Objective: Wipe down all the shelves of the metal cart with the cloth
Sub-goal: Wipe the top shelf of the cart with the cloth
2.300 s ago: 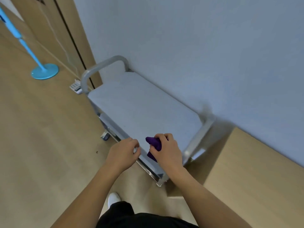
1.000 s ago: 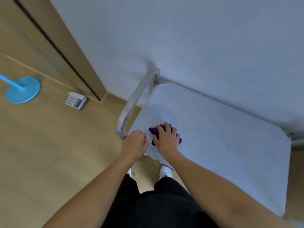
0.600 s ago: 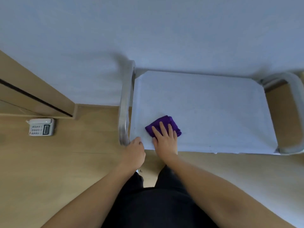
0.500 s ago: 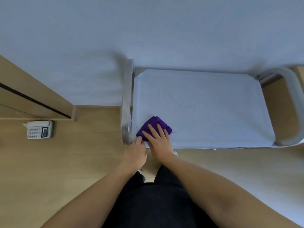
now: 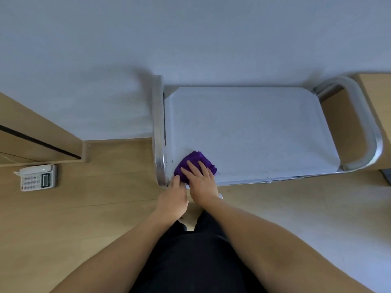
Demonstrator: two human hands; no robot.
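I look straight down on the metal cart, whose top shelf (image 5: pixel 254 127) is a pale grey sheet with a tubular handle at each end. A purple cloth (image 5: pixel 195 160) lies at the shelf's near left corner. My right hand (image 5: pixel 202 183) presses flat on the cloth, fingers spread over it. My left hand (image 5: pixel 174 200) rests on the cart's front left corner beside the left handle (image 5: pixel 158 132), fingers curled on the edge. The lower shelves are hidden under the top one.
The cart stands against a grey wall (image 5: pixel 190 39). A white desk telephone (image 5: pixel 38 177) lies on the wooden floor to the left, near a wooden door frame (image 5: pixel 42 142). The right handle (image 5: pixel 364 125) loops out over the floor.
The cloth under my right hand slid left to the shelf's near left corner, then back slightly right. My left hand stays at the front left corner.
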